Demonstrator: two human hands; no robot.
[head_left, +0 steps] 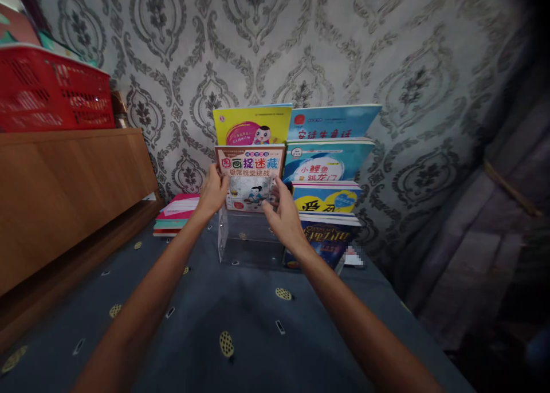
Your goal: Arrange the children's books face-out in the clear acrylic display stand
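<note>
Both my hands are at a brown-bordered picture book (pixel 251 178) with a drawn figure on its cover. My left hand (pixel 215 189) grips its left edge, and my right hand (pixel 286 212) holds its right edge with the thumb over the front. The book stands upright in the left column of a clear tiered book rack (pixel 249 238), in front of a yellow book (pixel 253 124). Bare clear tiers show below it. In the right column are blue books (pixel 335 124), a yellow-and-blue book (pixel 329 198) and a dark blue book (pixel 320 241) at the front.
A small stack of books (pixel 178 209) lies left of the rack on the dark patterned cloth (pixel 193 324). A wooden cabinet (pixel 69 192) with a red basket (pixel 55 89) on top stands at the left. Patterned wallpaper (pixel 258 49) is behind; a grey curtain (pixel 468 221) hangs right.
</note>
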